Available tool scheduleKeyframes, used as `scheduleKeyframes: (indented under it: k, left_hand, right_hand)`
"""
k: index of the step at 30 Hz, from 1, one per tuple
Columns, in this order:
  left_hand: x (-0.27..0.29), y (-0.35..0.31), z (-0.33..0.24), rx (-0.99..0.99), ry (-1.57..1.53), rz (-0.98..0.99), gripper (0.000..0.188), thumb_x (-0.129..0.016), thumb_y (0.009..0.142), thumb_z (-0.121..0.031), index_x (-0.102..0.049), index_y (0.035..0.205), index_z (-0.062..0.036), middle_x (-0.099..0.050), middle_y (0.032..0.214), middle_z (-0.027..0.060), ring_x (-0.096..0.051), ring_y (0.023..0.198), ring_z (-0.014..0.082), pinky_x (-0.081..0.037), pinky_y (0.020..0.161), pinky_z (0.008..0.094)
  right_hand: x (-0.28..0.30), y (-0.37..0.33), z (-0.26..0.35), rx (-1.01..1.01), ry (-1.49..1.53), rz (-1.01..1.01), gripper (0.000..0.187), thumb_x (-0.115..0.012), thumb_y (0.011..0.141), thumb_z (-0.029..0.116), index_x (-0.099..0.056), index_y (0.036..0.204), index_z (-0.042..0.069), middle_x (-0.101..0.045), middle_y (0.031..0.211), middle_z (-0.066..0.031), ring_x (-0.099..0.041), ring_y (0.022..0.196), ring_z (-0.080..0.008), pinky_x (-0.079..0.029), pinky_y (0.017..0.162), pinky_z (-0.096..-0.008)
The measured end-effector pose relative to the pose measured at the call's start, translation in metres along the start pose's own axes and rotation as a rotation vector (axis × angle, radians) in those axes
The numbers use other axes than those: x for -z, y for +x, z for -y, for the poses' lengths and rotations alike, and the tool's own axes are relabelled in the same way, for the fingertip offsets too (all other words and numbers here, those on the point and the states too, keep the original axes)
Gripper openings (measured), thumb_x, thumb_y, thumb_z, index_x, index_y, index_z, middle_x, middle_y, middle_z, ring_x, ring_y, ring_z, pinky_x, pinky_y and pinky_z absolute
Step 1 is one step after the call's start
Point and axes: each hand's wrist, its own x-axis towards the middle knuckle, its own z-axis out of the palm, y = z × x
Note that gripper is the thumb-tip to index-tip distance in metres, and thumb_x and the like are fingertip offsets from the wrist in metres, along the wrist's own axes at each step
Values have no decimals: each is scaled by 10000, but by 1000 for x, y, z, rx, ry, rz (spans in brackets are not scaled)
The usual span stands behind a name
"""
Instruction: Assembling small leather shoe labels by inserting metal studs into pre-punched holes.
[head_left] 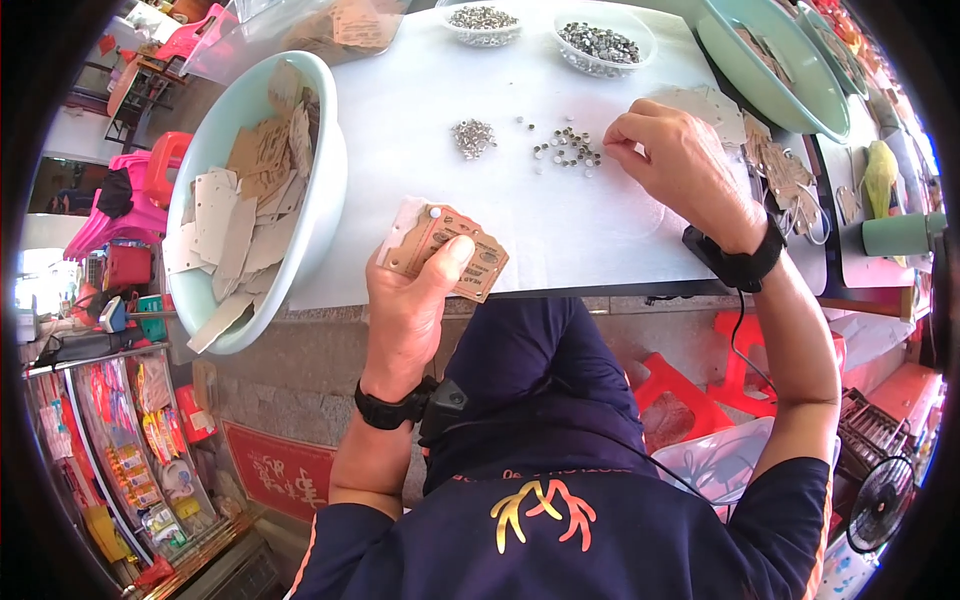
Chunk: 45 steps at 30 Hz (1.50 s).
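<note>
My left hand grips a small stack of brown printed cardboard tags above the near edge of the table, thumb pressed on top. A round whitish stud sits in a corner of the stack, and a paler piece shows behind it. Over the table, my right hand is closed in a pinch; whatever lies between its fingertips is too small to make out. Just left of those fingertips are scattered small metal caps. Farther left lies a tight heap of silvery metal pieces.
Two clear bowls of metal fasteners stand at the far side. A pale green basin of cardboard pieces is at left, another basin at far right. Strung tags lie beyond my right wrist. Red stools stand below the table.
</note>
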Motion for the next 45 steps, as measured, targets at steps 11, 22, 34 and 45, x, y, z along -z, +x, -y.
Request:
scheduleKeyframes:
  k: [11, 22, 34, 45]
  left_hand:
    - [3, 1, 2, -15, -8, 26, 223, -634, 886, -48, -609, 1099, 10, -647, 973, 62, -620, 878, 108, -527, 796, 278]
    - [4, 1, 4, -24, 8, 34, 238, -642, 880, -58, -608, 1105, 9, -647, 962, 60, -622, 871, 108, -534, 763, 269]
    - [-5, 0, 1, -7, 9, 28, 237, -652, 881, -72, -613, 1104, -4, -653, 977, 57, -629, 872, 102, -535, 789, 271]
    - [-35, -2, -1, -69, -68, 82, 223, -639, 897, -40, -607, 1113, 6, -651, 988, 47, -613, 884, 84, -520, 782, 250]
  right_hand:
    - [0, -6, 1, 60, -50, 11, 91, -594, 795, 98, -621, 805, 12, -628, 836, -141, -618, 742, -361, -489, 676, -427]
    - [5, -2, 0, -171, 145, 125, 163, -632, 808, 132, -670, 873, -13, -671, 800, -160, -641, 768, -363, -509, 704, -394]
    - [1, -14, -1, 3, 3, -7, 113, -648, 841, 98, -637, 893, -1, -625, 803, -129, -617, 666, -266, -478, 624, -354]
    - [-15, -44, 80, -158, 962, -124, 87, -702, 858, 60, -658, 923, 23, -572, 736, 13, -471, 577, -39, -382, 516, -213]
